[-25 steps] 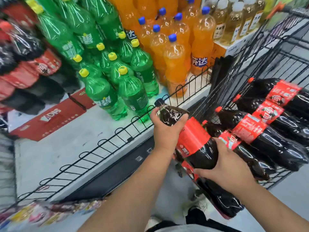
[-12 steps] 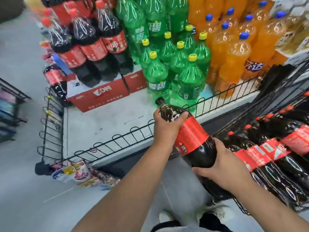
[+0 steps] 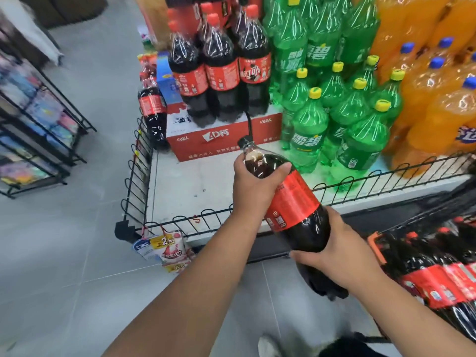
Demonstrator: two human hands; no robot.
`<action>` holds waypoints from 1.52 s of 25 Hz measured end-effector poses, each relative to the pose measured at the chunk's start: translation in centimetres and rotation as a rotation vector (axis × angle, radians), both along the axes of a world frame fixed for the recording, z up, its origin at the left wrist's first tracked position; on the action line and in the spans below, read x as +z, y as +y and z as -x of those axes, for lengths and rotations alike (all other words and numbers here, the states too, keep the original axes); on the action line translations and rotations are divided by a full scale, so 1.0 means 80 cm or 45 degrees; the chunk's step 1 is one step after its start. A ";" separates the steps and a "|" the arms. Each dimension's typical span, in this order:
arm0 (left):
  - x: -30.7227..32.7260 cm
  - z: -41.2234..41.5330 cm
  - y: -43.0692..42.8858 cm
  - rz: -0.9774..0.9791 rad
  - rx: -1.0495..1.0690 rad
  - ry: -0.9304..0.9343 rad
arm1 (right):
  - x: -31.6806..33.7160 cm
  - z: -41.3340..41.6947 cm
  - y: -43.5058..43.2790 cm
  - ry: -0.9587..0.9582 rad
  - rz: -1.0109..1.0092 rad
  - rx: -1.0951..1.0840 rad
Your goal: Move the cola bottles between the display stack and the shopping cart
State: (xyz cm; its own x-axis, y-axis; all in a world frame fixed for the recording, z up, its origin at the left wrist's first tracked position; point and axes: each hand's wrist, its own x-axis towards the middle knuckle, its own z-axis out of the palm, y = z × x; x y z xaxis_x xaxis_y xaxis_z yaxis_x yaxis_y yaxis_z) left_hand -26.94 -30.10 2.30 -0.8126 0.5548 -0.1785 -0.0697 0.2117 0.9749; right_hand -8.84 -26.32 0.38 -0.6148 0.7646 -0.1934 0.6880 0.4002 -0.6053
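Note:
A large cola bottle (image 3: 296, 204) with a black cap and red label is tilted in the air over the front rail of the display. My left hand (image 3: 253, 186) grips its neck and shoulder. My right hand (image 3: 342, 261) holds its lower body from the right. Several cola bottles (image 3: 221, 70) stand on red cartons (image 3: 219, 140) at the back of the display platform (image 3: 190, 186). More cola bottles (image 3: 438, 274) lie in the shopping cart (image 3: 374, 244) at the lower right.
Green soda bottles (image 3: 334, 106) and orange soda bottles (image 3: 432, 81) fill the display's right side. A black wire rail (image 3: 134, 176) edges the platform, with snack packets (image 3: 167, 249) hanging at its corner. A lone cola bottle (image 3: 152, 112) stands at the left edge. A wire rack (image 3: 38, 130) stands at left.
Both hands have carried the bottle left, away from the cart and toward the display's bare front. The view has swung left, showing the stacked cola and the floor.

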 end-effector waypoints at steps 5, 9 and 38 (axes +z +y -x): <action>0.023 0.043 -0.010 -0.006 0.110 0.083 | 0.009 0.048 0.009 0.089 0.024 0.089; 0.038 0.077 -0.004 0.015 0.180 0.143 | 0.016 0.090 0.027 0.132 0.046 0.175; 0.047 0.318 0.047 0.015 0.467 0.082 | -0.005 0.382 0.152 0.258 0.276 0.529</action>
